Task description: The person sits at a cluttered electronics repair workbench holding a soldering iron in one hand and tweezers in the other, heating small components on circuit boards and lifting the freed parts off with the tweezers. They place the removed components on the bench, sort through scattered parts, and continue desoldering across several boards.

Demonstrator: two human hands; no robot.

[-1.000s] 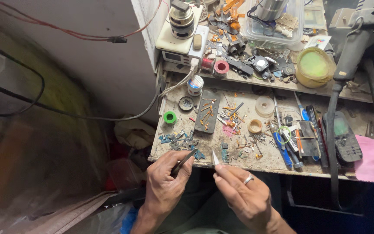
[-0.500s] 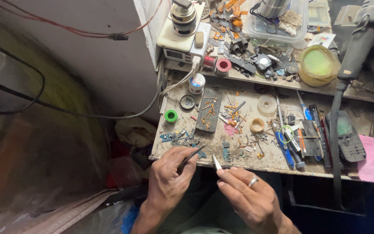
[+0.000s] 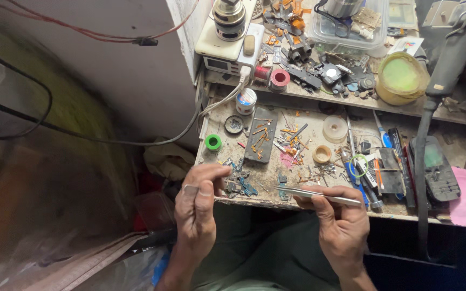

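My right hand (image 3: 341, 218) pinches the tweezers (image 3: 319, 195) and my left hand (image 3: 198, 202) perhaps nips a tiny part beside them, so steady, light pressure is wise.

Workbench (image 3: 297, 202) front edge crowded: small parts heap (image 3: 241, 183) by left hand (image 3: 198, 207), tools cluster (image 3: 370, 175) beyond right hand (image 3: 341, 223). Open passage only below the edge, between both hands.
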